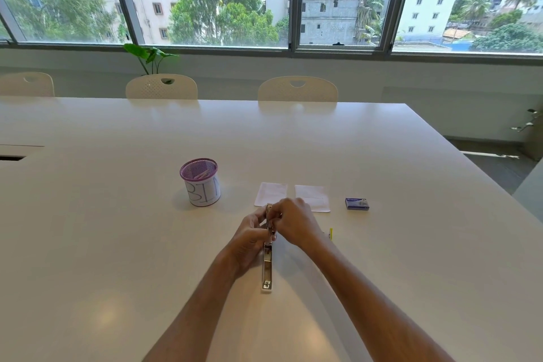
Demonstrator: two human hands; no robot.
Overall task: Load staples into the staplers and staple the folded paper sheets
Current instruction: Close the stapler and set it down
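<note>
Two hands: my left hand (249,239) and right hand (293,222) both pinch the opened stapler (268,261).
Stapler: lying flat on the table (117,244), straight ahead of me.
Papers: two folded sheets (271,193) just beyond my hands.
Staple box (357,204): right of the sheets.
Mesh cup (200,182): left.

Both forearms are bare to the frame's lower edge, no sleeves reaching them, each grip ungloved.

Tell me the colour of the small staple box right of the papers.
The staple box is dark blue with a lighter label; the head view shows it.
</note>
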